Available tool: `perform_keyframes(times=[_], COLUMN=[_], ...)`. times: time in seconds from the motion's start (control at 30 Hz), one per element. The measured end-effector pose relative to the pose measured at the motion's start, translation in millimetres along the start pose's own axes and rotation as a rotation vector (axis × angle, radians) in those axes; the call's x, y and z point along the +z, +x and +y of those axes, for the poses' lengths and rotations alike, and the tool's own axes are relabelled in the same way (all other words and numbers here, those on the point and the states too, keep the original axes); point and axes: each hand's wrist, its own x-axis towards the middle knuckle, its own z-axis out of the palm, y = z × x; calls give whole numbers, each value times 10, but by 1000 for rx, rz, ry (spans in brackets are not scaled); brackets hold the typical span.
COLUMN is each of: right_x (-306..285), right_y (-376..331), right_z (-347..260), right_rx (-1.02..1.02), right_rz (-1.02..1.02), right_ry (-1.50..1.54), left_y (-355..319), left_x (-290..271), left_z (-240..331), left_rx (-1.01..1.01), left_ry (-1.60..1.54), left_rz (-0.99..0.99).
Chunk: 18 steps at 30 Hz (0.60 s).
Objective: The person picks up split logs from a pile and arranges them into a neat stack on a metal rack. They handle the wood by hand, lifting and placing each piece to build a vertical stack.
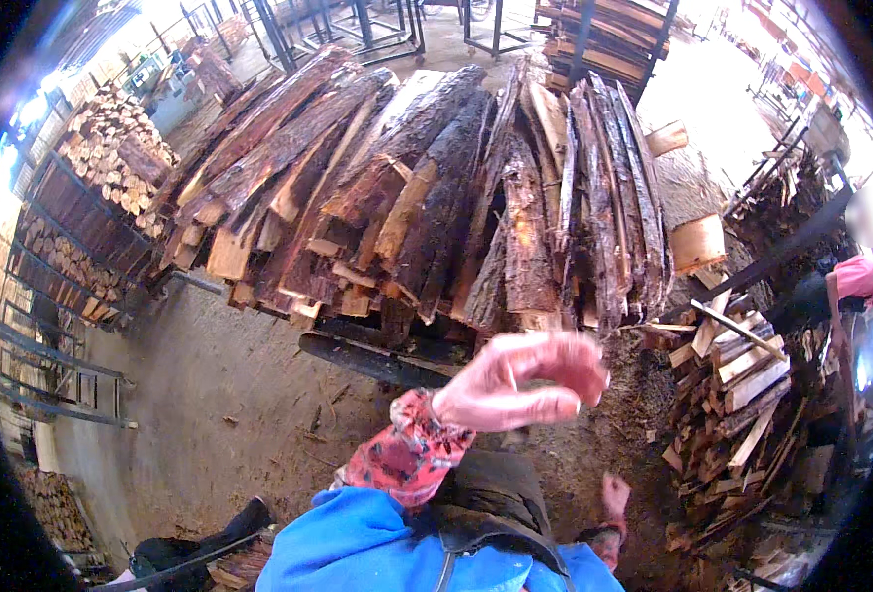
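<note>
Timber stack: We look down on a stack of long, bark-covered slabs [446, 187] straight ahead of the wearer, beyond the left hand, cut ends facing us. The pieces lie lengthwise in layers, probably because such uneven lengths sit steadier that way.

Support: A dark metal beam [372, 361] shows below the near ends; we judge that it helps keep the load off the floor [229, 395].

Left hand: Bare and empty, the left hand [510, 383] is raised before the stack's near ends, thumb and fingers parted in a loose, slightly blurred curve. We see no grip on the wood, and cannot tell whether a fingertip brushes it.

Right hand: Well apart from its partner, the right hand [614, 495] hangs low at the wearer's side. Its fingers seem curled, but it is too small for us to tell whether they close on anything.

Sleeve: A red patterned sleeve [407, 449] reaches the left wrist, perhaps guarding against rough bark.

Split-wood pile: To the right, shorter split pieces [752, 380] lie at mixed angles, which suggests to us loose heaping.

Stacked ends: At far left, cut wood [116, 148] stands piled with its ends showing.

Bystander: At the right edge, we see another person in a pink top [858, 281].
</note>
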Motion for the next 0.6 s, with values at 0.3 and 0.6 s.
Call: perform_keyframes(times=[0.3, 0.6], right_x=[304, 2], right_y=[-1055, -1646], right_z=[1528, 1839], right_rx=[661, 817], right_rz=[-8, -2], right_ry=[550, 745], left_y=[-1133, -1186], left_x=[-605, -216], left_z=[-2538, -3477], left_rx=[-665, -882], left_ry=[498, 937], left_rz=[65, -52])
